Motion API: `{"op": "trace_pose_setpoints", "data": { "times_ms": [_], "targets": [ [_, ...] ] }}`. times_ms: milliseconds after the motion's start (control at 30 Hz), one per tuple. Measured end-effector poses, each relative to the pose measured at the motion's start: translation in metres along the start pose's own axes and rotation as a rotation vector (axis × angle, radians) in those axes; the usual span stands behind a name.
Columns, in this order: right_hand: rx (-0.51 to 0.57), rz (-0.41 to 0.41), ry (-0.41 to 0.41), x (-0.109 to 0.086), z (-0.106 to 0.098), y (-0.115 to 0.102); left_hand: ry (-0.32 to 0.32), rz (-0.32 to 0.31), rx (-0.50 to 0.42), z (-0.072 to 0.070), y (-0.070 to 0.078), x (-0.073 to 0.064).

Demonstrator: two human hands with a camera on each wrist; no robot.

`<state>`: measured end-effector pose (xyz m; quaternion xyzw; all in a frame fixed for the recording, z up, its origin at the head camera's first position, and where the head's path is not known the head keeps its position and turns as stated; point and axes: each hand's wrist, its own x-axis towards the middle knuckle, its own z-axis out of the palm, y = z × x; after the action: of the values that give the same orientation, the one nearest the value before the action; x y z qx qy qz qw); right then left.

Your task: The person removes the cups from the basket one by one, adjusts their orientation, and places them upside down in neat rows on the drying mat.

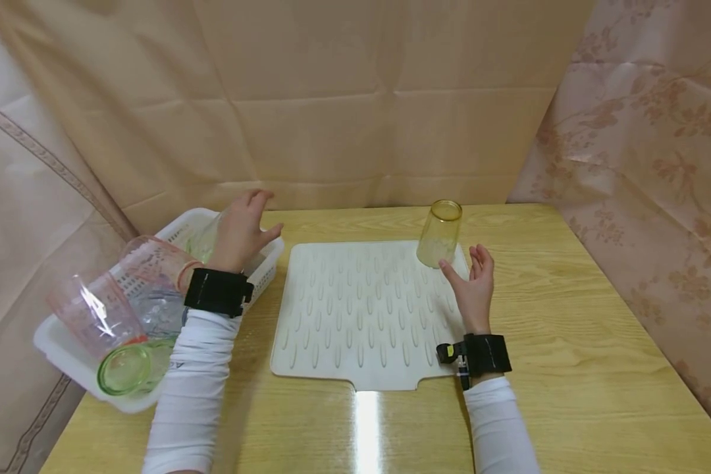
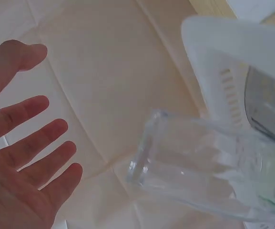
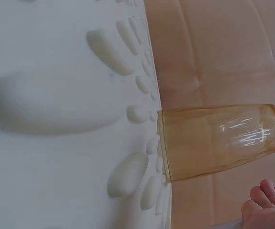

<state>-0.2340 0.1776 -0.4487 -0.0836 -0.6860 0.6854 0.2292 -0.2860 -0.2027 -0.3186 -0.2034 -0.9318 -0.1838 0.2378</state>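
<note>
A: Which step is in hand?
B: Setting glasses mouth down on the drying mat (image 1: 361,309), I'd judge. The yellow glass (image 1: 441,237) stands upside down on it, towards two o'clock. The pink glasses (image 1: 97,316) and the green glass (image 1: 124,370) lean in the basket (image 1: 65,355), at the mat's nine o'clock.
A: And the next move?
B: Probably it calls for the left hand (image 1: 241,230) to close round another glass. In the left wrist view a clear glass (image 2: 189,167) lies near it, tilted, one end poking past the basket's rim.
A: How are the hands posed?
B: The left is over the basket's one o'clock end, fingers spread, gripping nothing. The right hand (image 1: 476,289) is at the yellow glass's five o'clock, fingers loosely apart, not wrapped round it. Whether the thumb touches the glass, I can't tell.
</note>
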Motion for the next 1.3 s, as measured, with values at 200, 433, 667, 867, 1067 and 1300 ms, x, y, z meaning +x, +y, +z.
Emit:
{"op": "trace_pose_setpoints", "data": {
  "times_ms": [200,433,667,867,1067,1300],
  "targets": [
    [-0.019,0.004,0.01,-0.002,0.0,0.007,-0.077,-0.047,0.007,-0.01,-0.013,0.002],
    [-0.002,0.038,0.027,-0.003,-0.001,0.01,-0.16,-0.08,0.043,-0.017,-0.029,0.013],
    [0.031,0.037,0.039,-0.006,0.0,0.008,-0.295,-0.092,0.084,-0.02,-0.039,0.022],
    [0.017,0.037,0.025,-0.009,0.001,0.005,-0.392,-0.138,0.089,-0.018,-0.049,0.02],
    [-0.015,0.027,0.014,-0.01,0.002,0.005,-0.426,-0.17,0.04,-0.017,-0.059,0.015],
    [0.001,0.017,-0.004,-0.01,0.004,0.004,-0.448,-0.231,-0.005,-0.015,-0.065,0.009]
  ]
}}
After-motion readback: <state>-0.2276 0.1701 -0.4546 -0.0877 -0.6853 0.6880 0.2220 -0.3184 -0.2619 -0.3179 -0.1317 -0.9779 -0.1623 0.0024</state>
